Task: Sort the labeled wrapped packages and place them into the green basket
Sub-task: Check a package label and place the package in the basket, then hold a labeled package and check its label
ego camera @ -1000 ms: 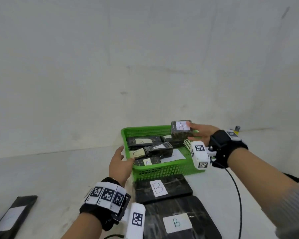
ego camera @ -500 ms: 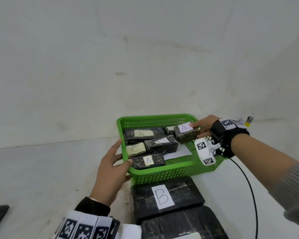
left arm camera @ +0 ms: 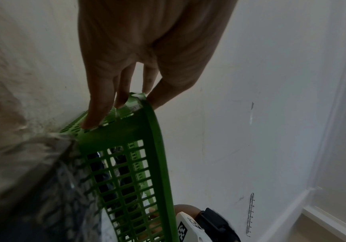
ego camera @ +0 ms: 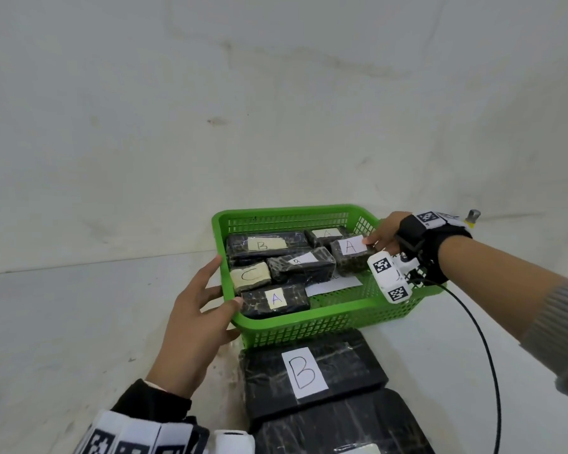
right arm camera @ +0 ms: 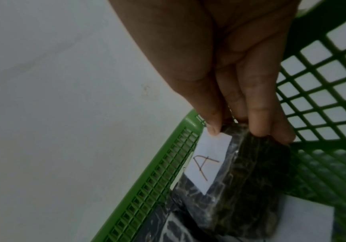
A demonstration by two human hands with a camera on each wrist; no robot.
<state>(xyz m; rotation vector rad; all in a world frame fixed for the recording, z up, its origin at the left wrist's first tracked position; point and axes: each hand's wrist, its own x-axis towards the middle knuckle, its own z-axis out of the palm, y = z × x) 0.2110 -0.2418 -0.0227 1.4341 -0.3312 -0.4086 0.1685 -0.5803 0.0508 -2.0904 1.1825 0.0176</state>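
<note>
Two big flat black packages sit at the near edge of the worktop (ego camera: pixel 63 322): one with a white B label (ego camera: pixel 312 378) lies just in front of the green basket (ego camera: pixel 325 317), and another (ego camera: pixel 341 427) lies nearer to you, touching it. The basket stands toward the far edge of the worktop, close to the wall, and holds several wrapped packages. A long one marked B (ego camera: pixel 266 245) lies along the basket's far left side, a smaller B package (ego camera: pixel 300 265) sits in the middle, a pale one marked C (ego camera: pixel 250 275) lies by the left wall, one marked A (ego camera: pixel 276 300) rests against the near wall, and another A (ego camera: pixel 327 234) lies at the far right corner.

Your left hand (ego camera: pixel 194 326) braces the basket's near left corner, thumb over the rim and fingers (left arm camera: pixel 97 104) straight against the outside wall, so that grip is wide and holds nothing. Your right hand (ego camera: pixel 386 234) is inside the basket's right side, its grip pinching the end of the A package (ego camera: pixel 350 255) between thumb and fingertips (right arm camera: pixel 258 114). That package is tilted, its far end low among the others.
</note>
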